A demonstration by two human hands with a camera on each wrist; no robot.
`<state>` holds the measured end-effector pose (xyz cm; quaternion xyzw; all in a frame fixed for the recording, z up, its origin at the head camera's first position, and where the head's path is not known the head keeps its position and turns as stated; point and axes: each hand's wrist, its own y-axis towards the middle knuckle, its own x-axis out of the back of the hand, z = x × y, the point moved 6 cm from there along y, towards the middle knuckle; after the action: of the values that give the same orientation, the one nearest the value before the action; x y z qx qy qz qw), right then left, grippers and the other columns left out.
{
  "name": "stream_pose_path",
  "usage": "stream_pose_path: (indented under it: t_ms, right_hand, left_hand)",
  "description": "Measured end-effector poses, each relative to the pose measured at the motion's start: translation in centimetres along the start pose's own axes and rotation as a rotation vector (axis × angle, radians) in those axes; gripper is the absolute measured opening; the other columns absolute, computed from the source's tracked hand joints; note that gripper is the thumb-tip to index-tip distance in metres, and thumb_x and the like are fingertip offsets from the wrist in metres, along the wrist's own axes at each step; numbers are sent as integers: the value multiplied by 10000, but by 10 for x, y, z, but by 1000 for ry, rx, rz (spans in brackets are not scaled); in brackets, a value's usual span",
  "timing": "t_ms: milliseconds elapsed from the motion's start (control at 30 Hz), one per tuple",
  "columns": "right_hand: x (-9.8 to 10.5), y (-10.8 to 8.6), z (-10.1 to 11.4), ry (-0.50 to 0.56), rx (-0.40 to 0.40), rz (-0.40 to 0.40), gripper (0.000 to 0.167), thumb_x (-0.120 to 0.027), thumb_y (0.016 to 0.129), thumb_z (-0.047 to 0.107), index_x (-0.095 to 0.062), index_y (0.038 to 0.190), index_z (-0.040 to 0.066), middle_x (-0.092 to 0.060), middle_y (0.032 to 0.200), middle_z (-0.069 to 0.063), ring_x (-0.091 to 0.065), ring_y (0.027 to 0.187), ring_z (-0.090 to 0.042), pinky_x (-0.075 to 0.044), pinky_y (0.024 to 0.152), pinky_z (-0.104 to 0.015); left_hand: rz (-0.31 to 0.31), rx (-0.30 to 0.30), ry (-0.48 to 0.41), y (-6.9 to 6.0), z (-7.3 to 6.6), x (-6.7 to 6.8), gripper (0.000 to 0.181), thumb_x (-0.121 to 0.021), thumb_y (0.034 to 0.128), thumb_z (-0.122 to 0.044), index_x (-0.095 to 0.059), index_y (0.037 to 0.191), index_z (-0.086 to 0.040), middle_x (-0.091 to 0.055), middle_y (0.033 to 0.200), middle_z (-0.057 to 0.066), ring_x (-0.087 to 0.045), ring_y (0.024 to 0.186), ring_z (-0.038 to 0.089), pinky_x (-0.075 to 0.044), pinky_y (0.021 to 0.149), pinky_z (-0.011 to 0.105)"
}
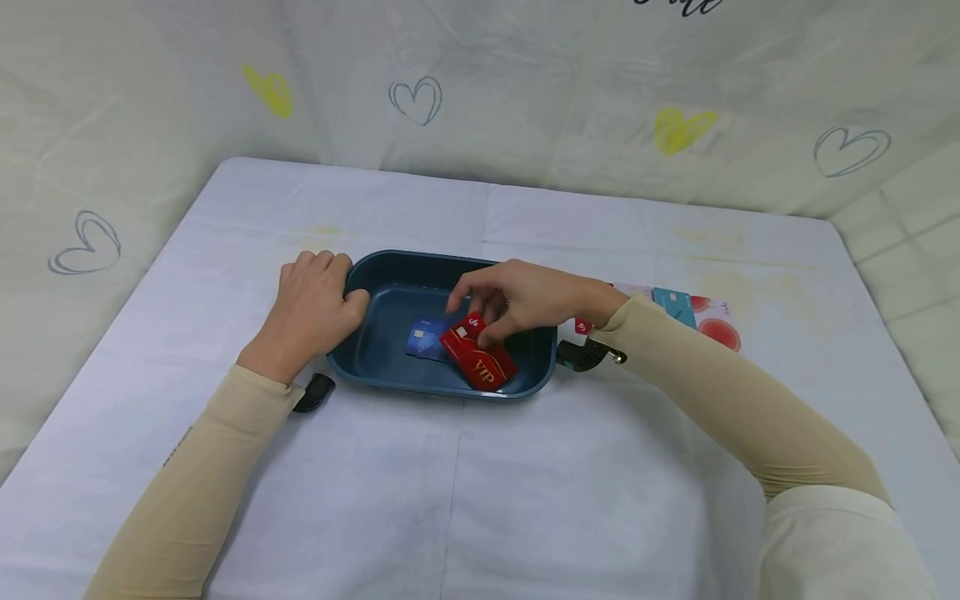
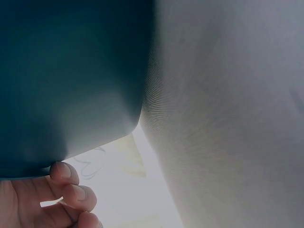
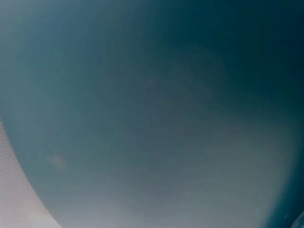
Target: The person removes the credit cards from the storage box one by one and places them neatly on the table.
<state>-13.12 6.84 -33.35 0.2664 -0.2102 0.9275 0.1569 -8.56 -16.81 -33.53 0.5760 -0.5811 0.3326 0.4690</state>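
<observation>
A dark blue rectangular tray [image 1: 435,392] rests on the white-covered table. My left hand [image 1: 315,304] grips its left end, the thumb over the rim. In the left wrist view, curled fingertips [image 2: 80,194] show at the edge of the tray [image 2: 71,95]. Inside the tray, my right hand [image 1: 525,296] pinches a red VIP card [image 1: 480,358], which lies tilted, its thumb on top. A blue card [image 1: 426,337] lies on the tray floor, partly under the red one. Blurred tray wall [image 3: 166,118] fills most of the right wrist view, hiding the right fingers.
Right of the tray, partly behind my right forearm, lie several cards, among them a teal card [image 1: 675,306] and a pale one with red circles [image 1: 718,333]. Black wrist cameras [image 1: 315,393] sit under both wrists. A heart-patterned backdrop [image 1: 525,108] stands behind the table.
</observation>
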Motion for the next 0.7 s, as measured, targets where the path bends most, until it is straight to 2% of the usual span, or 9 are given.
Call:
stream_pose_path:
  t_ms: [133,333,600,700]
  right_hand:
    - [1,-2,-2,55,7,-32,448,-815,871,156,-617,1271,114,-736,1014,-39,-734,911,-180,-609,863,-330]
    - [3,-4,-1,79,40,-77,335,-827,862,170,-670,1157,142,-738,964,-30,-714,896,-194,-611,829,-329]
    - [3,-1,0,78,87,-94,303,-811,882,189,-690,1158,165,-684,943,-42,-678,886,-208,-607,779,-345]
    - [3,1,0,105,91,-98,308,-805,886,168,-686,1169,143,-683,943,-63,-686,869,-219,-620,733,-397]
  left_hand:
    - [-8,-8,-4,0,-2,1,154,-401,856,-146,-447,727,-77,-407,731,88,-360,724,301,-229,711,392]
    - [-1,-10,-8,1,-4,2,151,-399,854,-144,-444,728,-74,-401,731,88,-357,725,301,-229,714,392]
    - [27,12,-9,0,2,-1,158,-391,856,-152,-449,735,-69,-410,744,97,-365,742,308,-232,728,400]
    - [26,16,-4,0,4,-1,162,-394,859,-152,-449,731,-68,-411,741,99,-367,739,311,-238,727,404]
